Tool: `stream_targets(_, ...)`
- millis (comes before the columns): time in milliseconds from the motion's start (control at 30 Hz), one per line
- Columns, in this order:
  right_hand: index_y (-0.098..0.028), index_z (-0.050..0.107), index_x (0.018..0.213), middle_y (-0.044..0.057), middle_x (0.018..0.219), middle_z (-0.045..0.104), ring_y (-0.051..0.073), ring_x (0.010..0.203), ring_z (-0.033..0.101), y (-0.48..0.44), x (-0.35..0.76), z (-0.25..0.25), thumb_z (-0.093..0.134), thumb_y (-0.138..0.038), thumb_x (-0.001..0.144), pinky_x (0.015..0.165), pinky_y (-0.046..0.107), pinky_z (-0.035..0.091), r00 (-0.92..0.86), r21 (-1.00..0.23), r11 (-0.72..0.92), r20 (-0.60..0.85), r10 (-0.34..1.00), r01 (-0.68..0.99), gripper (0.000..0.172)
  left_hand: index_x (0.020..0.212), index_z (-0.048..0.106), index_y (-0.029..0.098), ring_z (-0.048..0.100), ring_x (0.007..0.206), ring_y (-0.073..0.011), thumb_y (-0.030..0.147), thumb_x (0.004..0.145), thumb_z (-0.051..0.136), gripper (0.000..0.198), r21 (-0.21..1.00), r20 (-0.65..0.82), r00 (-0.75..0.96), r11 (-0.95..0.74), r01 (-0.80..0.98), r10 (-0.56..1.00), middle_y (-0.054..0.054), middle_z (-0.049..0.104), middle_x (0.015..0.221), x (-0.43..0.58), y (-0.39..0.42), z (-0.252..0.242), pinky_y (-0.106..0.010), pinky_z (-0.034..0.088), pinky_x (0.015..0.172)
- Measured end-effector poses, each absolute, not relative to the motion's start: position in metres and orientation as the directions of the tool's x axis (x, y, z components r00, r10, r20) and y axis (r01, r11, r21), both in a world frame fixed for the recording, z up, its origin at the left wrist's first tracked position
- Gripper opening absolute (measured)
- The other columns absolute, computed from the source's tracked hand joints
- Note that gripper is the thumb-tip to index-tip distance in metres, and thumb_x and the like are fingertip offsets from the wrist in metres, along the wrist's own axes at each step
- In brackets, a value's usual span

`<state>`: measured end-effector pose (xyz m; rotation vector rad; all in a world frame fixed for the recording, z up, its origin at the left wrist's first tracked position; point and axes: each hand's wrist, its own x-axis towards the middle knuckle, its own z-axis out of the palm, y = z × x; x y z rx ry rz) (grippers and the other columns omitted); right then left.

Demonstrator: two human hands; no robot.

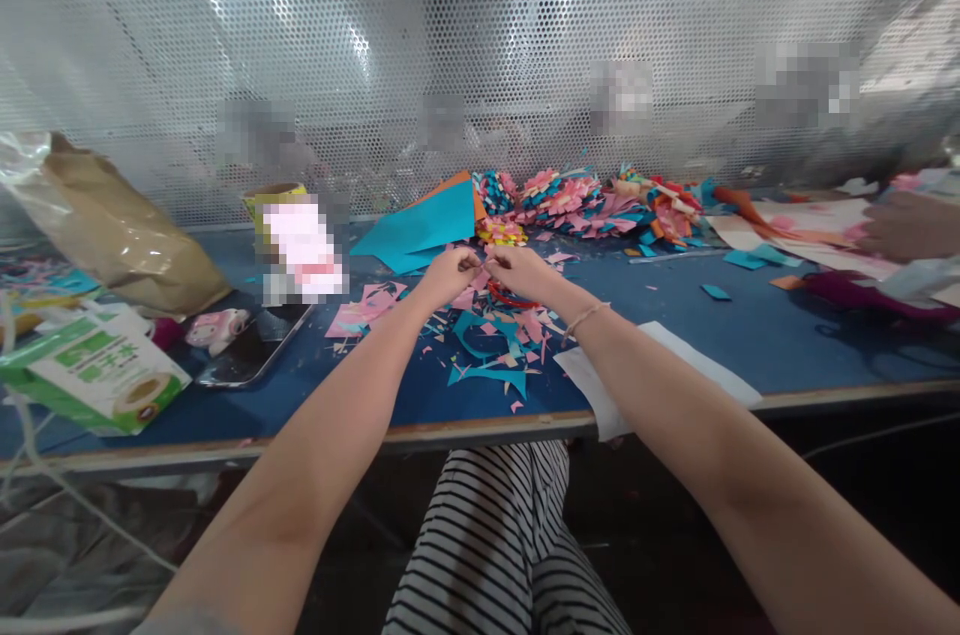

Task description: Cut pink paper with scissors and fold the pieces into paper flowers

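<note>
Over the blue table my left hand (450, 277) and my right hand (519, 273) meet, fingertips almost touching. Both are closed in a pinch; what lies between the fingers is too small to make out, though pink paper shows just beneath. A red looped thing (511, 297), perhaps a scissors handle, lies below my right hand. Around and under the hands are pink paper scraps (367, 310) and curved blue paper offcuts (491, 377). Just behind them rests a blue paper sheet (424, 225) with an orange sheet (454, 182) partly under it. Fringed multicoloured paper bunches (562, 203) are heaped beyond my right hand.
A perforated metal panel (480, 45) closes off the back. At left stand a brown bag (135, 225), a green-white box (97, 370), a dark phone (259, 355) and a lit screen (307, 240). White paper (697, 360) overlaps the front edge. Another person's hand (904, 227) is at far right.
</note>
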<state>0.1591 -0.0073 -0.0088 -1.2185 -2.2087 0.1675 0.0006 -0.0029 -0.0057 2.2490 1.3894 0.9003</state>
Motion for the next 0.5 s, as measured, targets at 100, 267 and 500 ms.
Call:
stream_targets(100,-0.014,0.060,0.077,0.003,0.070,0.059,0.012,0.063,0.047,-0.0061,0.1595,-0.0094,0.041,-0.023,0.081,0.059,0.021,0.030,-0.400,-0.387,0.577,0.448,0.799,0.720,0.021,0.079,0.059,0.014,0.057,0.072,-0.0140,0.020,0.073,0.050,0.013,0.581,0.322,0.322,-0.455,0.675,0.890,-0.004,0.062,0.074,0.0008,-0.0040,-0.0051,-0.026,0.045,0.069)
stream_targets(267,-0.015,0.061,0.074,0.002,0.066,0.058,0.012,0.063,0.047,-0.0071,0.1594,-0.0085,0.042,-0.023,0.080,0.059,0.020,0.030,-0.391,-0.399,0.565,0.437,0.810,0.722,0.021,0.081,0.060,0.013,0.057,0.071,-0.0143,0.019,0.074,0.049,0.014,0.557,0.309,0.334,-0.454,0.695,0.891,-0.004,0.062,0.073,0.0005,-0.0047,-0.0042,-0.026,0.044,0.069)
stream_targets(500,-0.015,0.063,0.074,0.002,0.063,0.057,0.011,0.062,0.047,-0.0098,0.1585,-0.0076,0.043,-0.023,0.080,0.058,0.020,0.030,-0.391,-0.390,0.560,0.433,0.812,0.731,0.022,0.079,0.061,0.014,0.056,0.067,-0.0140,0.021,0.075,0.048,0.015,0.502,0.305,0.355,-0.466,0.728,0.884,-0.004,0.062,0.073,-0.0001,-0.0019,-0.0058,-0.025,0.042,0.064)
